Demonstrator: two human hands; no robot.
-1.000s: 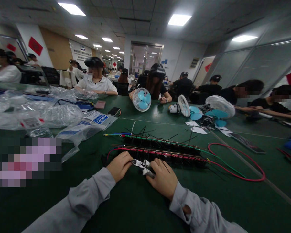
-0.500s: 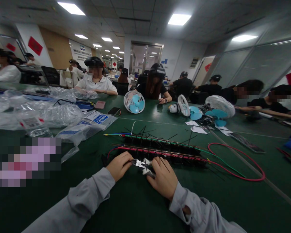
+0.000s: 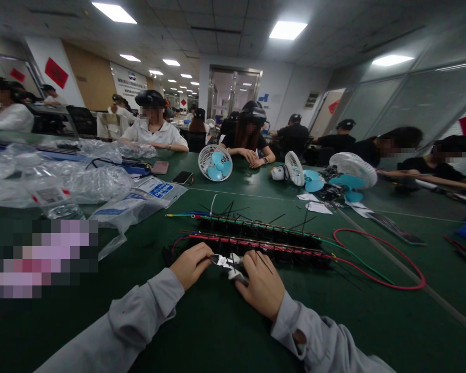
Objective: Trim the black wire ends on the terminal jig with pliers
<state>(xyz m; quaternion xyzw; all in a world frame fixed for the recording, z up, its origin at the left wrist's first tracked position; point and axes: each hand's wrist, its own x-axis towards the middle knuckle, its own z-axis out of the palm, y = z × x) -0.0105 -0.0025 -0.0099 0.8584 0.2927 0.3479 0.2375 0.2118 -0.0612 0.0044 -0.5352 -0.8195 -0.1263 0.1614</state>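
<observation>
My right hand [image 3: 264,284] is wrapped round the pale handles of a pair of cutting pliers [image 3: 224,262], whose metal jaws point left. My left hand [image 3: 192,267] is closed in a pinch right at the tips of the jaws. What lies between its fingers is hidden. Just beyond both hands lies a long black part with a red wire [image 3: 233,239] along it and thin black cable-tie tails sticking out. Behind it is a similar black strip with a green wire [image 3: 256,224] and more upright tails [image 3: 303,220].
A loop of red wire [image 3: 424,280] extends right. Clear plastic bags [image 3: 147,199] cover the left side. Across the table are a phone [image 3: 182,177], a small white fan with blue blades [image 3: 215,163], further fan parts [image 3: 345,171] and paper slips [image 3: 318,207]. Several people sit around.
My hands and the pliers stay in the same place. Across the table, the seated person in black has brought both hands together on the tabletop.
</observation>
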